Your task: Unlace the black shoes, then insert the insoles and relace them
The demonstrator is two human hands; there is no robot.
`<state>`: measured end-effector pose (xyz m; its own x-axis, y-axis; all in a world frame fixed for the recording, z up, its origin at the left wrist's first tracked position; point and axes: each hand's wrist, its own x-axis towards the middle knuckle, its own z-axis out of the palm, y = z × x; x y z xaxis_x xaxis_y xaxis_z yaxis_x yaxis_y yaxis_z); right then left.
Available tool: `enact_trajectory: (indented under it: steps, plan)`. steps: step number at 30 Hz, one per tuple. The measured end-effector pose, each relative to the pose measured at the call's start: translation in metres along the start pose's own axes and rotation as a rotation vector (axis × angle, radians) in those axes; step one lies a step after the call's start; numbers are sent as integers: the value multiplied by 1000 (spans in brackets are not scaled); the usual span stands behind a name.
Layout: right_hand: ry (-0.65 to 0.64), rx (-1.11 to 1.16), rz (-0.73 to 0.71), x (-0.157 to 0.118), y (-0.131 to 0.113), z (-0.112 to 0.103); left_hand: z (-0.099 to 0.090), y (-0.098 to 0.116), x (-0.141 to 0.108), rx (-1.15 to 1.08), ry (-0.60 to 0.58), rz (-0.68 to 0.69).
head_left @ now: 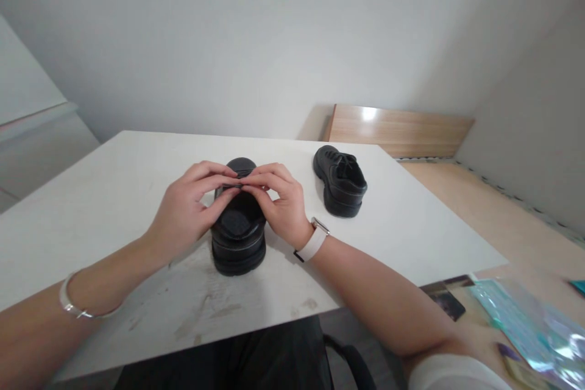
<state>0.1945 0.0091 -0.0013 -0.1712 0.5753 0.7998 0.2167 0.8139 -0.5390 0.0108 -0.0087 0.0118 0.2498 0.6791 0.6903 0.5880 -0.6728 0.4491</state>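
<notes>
A black shoe (238, 244) stands on the white table with its heel toward me and its toe pointing away. Over its lacing, my left hand (192, 201) and my right hand (280, 198) meet, fingertips nearly touching. Both hands pinch the dark shoelace between thumb and fingers. The exact shape of the lace is hidden by the fingers. A second black shoe (342, 186), its laces tied, rests on the table to the right, touched by neither hand.
The white table (150, 161) has smudges near its front edge. Behind it are a grey wall and a wooden board (397, 128). At the lower right, a clear and teal plastic package (525, 323) lies on a lower wooden surface (493, 213). A black chair part (354, 365) shows below.
</notes>
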Motion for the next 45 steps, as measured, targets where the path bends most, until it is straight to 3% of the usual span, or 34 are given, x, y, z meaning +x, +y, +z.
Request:
enact_trajectory:
  steps: [7, 11, 16, 24, 28, 32, 38, 41, 45]
  plan:
    - [68, 56, -78, 2, -11, -5, 0, 5, -1, -8, 10, -41]
    - [147, 74, -111, 1, -19, -10, 1, 5, -1, -126, 2, -71]
    - [-36, 79, 65, -3, -11, -13, 0, 3, -5, -414, -17, -137]
    - [-224, 109, 123, -2, 7, -12, -7, 4, -11, -667, 18, -162]
    - [-239, 91, 141, -2, 6, -10, -7, 3, -9, -498, 48, -160]
    - [-147, 63, 137, -2, 4, -7, -5, 1, -7, -285, -13, -204]
    - [3, 207, 371, -2, 15, -7, -9, -2, -8, -305, 36, -292]
    - [-42, 250, 470, -2, 21, -9, -12, -4, -8, -308, 31, -311]
    - [-50, 240, 459, -3, 20, -8, -12, -7, -8, -301, 14, -265]
